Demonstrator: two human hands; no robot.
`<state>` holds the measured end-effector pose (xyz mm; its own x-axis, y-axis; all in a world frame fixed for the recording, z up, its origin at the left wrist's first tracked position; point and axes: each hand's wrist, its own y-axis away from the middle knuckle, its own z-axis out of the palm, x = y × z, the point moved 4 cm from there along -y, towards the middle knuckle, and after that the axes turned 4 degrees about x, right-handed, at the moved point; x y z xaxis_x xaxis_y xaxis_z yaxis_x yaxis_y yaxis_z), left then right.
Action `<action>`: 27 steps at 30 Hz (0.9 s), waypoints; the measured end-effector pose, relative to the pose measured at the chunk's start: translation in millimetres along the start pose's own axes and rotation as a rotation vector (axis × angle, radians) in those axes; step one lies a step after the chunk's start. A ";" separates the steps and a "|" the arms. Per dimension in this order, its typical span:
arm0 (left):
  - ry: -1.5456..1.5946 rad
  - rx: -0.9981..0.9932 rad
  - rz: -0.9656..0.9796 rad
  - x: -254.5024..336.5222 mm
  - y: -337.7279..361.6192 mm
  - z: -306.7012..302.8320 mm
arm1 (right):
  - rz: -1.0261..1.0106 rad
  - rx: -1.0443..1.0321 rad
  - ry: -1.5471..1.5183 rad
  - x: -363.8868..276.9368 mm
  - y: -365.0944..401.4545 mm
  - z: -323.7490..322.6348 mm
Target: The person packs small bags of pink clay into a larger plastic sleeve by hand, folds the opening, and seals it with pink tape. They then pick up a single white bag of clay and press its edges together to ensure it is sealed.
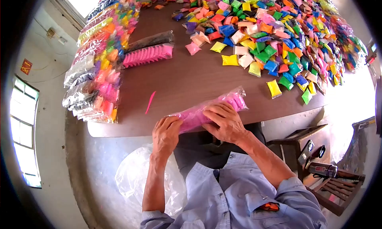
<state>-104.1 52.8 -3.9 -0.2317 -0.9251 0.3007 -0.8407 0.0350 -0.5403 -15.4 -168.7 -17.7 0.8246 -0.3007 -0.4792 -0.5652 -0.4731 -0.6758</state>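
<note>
A long clear plastic bag of pink pieces [192, 115] lies at the table's front edge, with both hands on it. My left hand [166, 134] is closed on its left end. Across its right half my right hand [226, 122] grips it from above, fingers bent over the plastic. The bag's right end, with stacked pink pieces showing through, sticks out past my right hand. A thin pink strip [150, 102] lies alone on the table, left of the bag. Further back rests another clear pack of pink pieces [148, 55], beside a dark pack [149, 41].
Many small colourful packets [266, 38] are heaped over the back and right of the brown table [167, 80]. Filled bags [97, 76] are stacked along its left side. A big clear plastic bag [137, 175] is below the edge; a wooden stool [334, 191] stands at the right.
</note>
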 end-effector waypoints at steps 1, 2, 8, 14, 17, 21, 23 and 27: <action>-0.001 -0.004 -0.013 -1.1 0.3 0.4 | 0.004 -0.001 0.009 2.2 0.6 -5.1; -0.006 0.000 -0.013 -1.4 0.0 0.8 | -0.038 0.070 0.042 3.4 0.1 -14.8; -0.005 -0.007 -0.020 1.8 -2.1 -1.4 | 0.149 0.138 0.342 38.6 -13.7 -65.7; -0.012 -0.007 -0.031 3.9 -4.4 -3.4 | 0.211 0.089 0.086 73.5 2.5 -55.3; -0.026 -0.018 -0.033 4.2 -4.0 -3.1 | 0.184 0.174 0.080 65.8 7.5 -51.5; -0.076 -0.044 -0.003 7.6 -5.8 -5.5 | 0.146 0.236 0.097 66.7 15.1 -47.8; -0.083 -0.055 0.006 6.6 -6.0 -6.7 | 0.100 0.239 0.104 67.3 18.3 -48.2; -0.098 -0.091 0.018 4.4 -4.4 -6.1 | 0.064 0.218 0.093 65.6 20.7 -54.7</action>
<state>-104.4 50.8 4.5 -0.2022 -0.9563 0.2112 -0.8790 0.0821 -0.4698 28.3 -243.5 -32.5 0.7797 -0.4037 -0.4786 -0.6001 -0.2637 -0.7552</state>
